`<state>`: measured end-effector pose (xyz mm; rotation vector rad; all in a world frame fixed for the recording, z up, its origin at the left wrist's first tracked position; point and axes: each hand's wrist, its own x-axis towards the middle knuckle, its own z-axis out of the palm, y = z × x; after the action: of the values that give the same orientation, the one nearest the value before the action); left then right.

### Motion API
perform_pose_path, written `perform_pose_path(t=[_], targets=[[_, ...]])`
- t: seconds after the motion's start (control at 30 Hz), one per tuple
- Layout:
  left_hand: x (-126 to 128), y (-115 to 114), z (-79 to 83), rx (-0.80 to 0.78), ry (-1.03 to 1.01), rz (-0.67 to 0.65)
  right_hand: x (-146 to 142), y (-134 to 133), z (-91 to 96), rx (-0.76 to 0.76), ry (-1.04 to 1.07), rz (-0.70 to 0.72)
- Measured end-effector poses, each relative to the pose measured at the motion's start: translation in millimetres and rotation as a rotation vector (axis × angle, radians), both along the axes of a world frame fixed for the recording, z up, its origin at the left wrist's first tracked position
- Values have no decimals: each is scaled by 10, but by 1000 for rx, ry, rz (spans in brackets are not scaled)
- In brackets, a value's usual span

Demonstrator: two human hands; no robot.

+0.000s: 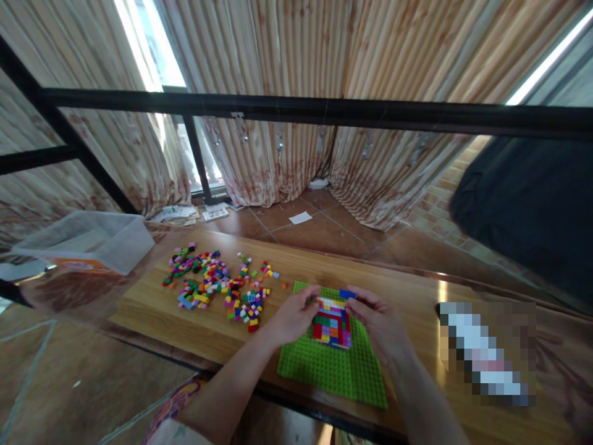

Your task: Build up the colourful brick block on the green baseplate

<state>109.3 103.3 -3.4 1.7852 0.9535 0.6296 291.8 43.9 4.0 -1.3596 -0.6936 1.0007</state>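
A green studded baseplate lies on the wooden table in front of me. On its far half sits a flat patch of coloured bricks in red, blue, yellow, white and green. My left hand rests at the patch's left edge, its fingers curled and pinched at the top left corner. My right hand is at the right edge, fingers curled on a blue brick at the top right corner. A heap of loose small bricks lies to the left.
A clear plastic tub stands at the table's far left. A black metal frame bar crosses the view above. Curtains hang behind, over a tiled floor with papers. A blurred-out object lies on the right. A dark cloth is at far right.
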Motion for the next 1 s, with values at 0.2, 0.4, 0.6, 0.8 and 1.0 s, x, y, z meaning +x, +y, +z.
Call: perform_pose_path(t=[0.2,0.4,0.6,0.8,1.0], targets=[[-21,80,-17,-9,2,135,-3,49,-59,10,-435,-4],[11,68,-7,-24,-13,132,26,25,44,30,-613,0],[-162,20,243,85,1,-233,117,-7,58,15,-610,-82],[-300,-23,377,117,69,-344,97,-26,84,-1,-683,-93],[-290,-2,311,110,62,-319,90,-14,69,6,-744,-109]])
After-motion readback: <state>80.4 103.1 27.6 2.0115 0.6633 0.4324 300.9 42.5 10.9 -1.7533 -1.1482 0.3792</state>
